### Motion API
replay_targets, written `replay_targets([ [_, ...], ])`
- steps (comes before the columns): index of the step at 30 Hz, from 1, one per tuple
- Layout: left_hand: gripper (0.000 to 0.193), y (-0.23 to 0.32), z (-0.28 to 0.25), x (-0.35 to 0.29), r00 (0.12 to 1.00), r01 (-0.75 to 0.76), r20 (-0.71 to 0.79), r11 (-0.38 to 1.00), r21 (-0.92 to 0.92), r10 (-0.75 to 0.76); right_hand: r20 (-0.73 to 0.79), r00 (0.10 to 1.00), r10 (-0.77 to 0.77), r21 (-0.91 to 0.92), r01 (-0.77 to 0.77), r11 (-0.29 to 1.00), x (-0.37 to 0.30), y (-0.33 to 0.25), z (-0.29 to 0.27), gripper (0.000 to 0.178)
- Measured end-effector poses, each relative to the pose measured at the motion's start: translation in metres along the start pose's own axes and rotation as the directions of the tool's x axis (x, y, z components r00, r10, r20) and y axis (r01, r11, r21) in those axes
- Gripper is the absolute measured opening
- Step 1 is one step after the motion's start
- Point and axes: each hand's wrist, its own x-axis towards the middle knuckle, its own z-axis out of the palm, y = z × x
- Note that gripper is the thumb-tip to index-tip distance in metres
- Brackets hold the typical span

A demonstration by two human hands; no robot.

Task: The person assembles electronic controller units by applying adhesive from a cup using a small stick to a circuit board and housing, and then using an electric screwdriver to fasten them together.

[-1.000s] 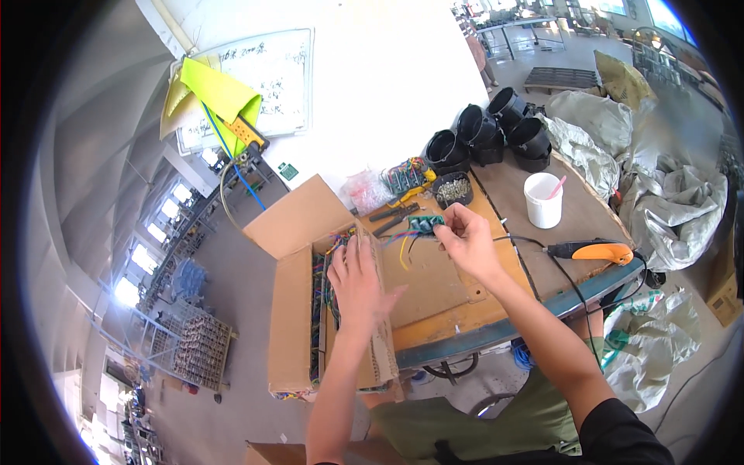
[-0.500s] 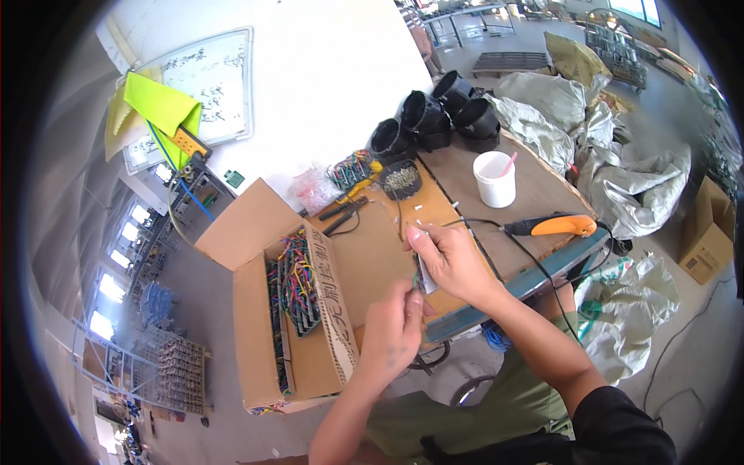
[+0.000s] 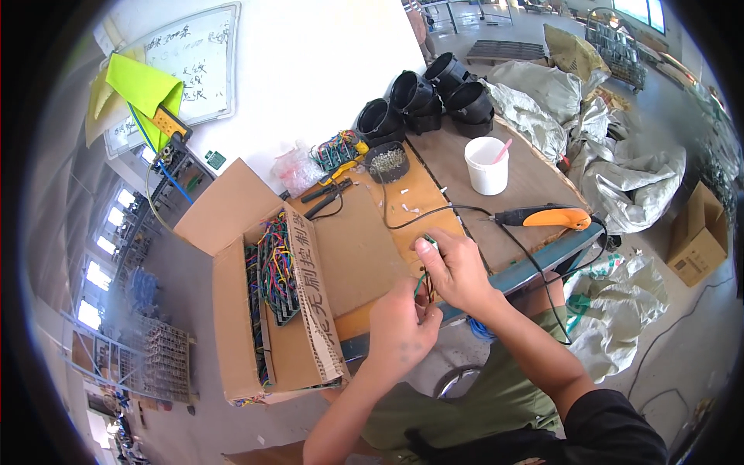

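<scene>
Over the front edge of the table, my right hand is closed with its thumb pressed on a small green circuit board; most of the board is hidden by the fingers. Thin green and dark wires run down from it. My left hand, just below and to the left, pinches these wires. Left of my hands stands an open cardboard box, in which circuit boards with bundles of coloured wires are packed.
An orange-and-black corded hand tool lies at the table's right, its cable looping over the edge. Beyond are a white tub, black cups, a dish of small parts and a clear plastic bag. White sacks fill the floor at right.
The view has shifted, moving the table and box left and up in the picture. My left hand has moved down slightly, and green and dark wires now show between the hands.
</scene>
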Motion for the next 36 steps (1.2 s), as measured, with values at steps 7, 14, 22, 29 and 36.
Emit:
replay_targets([
  [7,0.009,-0.017,0.006,0.015,0.969,0.219,0.222,0.787,-0.576,-0.108,0.171,0.983,0.062,0.020,-0.067,0.998,-0.002,0.018,-0.015,0.044],
  [14,0.021,-0.025,0.035,0.006,0.880,0.469,0.420,0.556,-0.687,-0.222,0.237,0.965,0.116,0.113,-0.145,0.983,-0.008,0.027,-0.018,0.049],
  [22,0.018,-0.035,0.026,0.012,0.886,0.373,0.431,0.813,-0.447,-0.170,0.278,0.942,0.187,-0.020,-0.189,0.982,-0.018,0.034,-0.026,0.052],
  [29,0.035,-0.033,0.025,0.008,0.924,0.313,0.365,0.774,-0.550,-0.114,0.610,0.562,0.559,0.437,-0.827,0.353,-0.025,0.023,-0.045,0.071],
  [36,0.025,-0.039,0.045,-0.009,0.998,0.024,-0.048,0.936,-0.351,-0.043,0.605,0.562,0.564,0.528,-0.813,0.245,-0.030,0.020,-0.047,0.073],
])
